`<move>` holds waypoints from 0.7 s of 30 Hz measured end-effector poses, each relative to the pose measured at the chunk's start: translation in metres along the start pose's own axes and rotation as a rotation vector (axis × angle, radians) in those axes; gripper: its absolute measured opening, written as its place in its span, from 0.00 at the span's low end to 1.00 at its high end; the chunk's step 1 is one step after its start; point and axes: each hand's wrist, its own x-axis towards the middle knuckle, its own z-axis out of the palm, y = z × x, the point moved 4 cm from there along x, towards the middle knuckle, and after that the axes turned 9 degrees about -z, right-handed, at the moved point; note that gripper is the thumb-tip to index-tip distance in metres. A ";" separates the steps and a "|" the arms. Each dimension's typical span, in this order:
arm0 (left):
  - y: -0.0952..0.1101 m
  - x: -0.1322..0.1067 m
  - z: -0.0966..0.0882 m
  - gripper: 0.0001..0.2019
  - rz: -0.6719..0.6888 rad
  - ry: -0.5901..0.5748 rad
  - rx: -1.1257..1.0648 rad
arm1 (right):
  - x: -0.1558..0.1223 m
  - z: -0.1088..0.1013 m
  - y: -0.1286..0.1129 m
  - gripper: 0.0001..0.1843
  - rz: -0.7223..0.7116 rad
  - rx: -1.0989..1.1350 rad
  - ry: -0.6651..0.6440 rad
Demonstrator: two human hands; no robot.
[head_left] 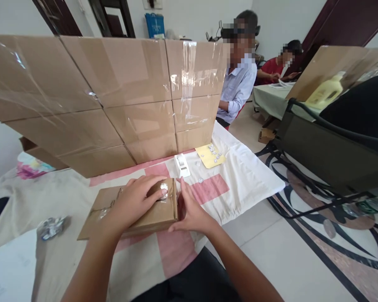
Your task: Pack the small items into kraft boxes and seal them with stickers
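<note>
Behind a tall taped cardboard screen (138, 92) and a checked tablecloth (176, 253), we have a cardboard box (159, 212) on the cloth, our left hand (140, 199) spread over its top, thumb on clear tape, and our right hand (192, 209) half open against its right end, neither closed around it. Beyond, we see a blue container (155, 26) with lettering too small to read, a yellow sheet (208, 161), a white tape dispenser (182, 166) and small silvery pieces (219, 156).

Carton (156, 213) on cloth (138, 264), partition (138, 100) behind
</note>
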 end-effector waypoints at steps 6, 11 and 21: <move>0.024 -0.011 -0.012 0.20 0.114 0.034 -0.051 | -0.004 -0.016 -0.027 0.71 -0.105 -0.034 0.057; 0.021 -0.050 -0.025 0.10 0.197 0.462 -0.164 | -0.098 -0.097 -0.024 0.63 -0.051 -0.290 0.479; -0.079 -0.041 0.095 0.13 0.015 0.249 -0.430 | -0.150 -0.272 0.021 0.61 0.216 -0.694 1.176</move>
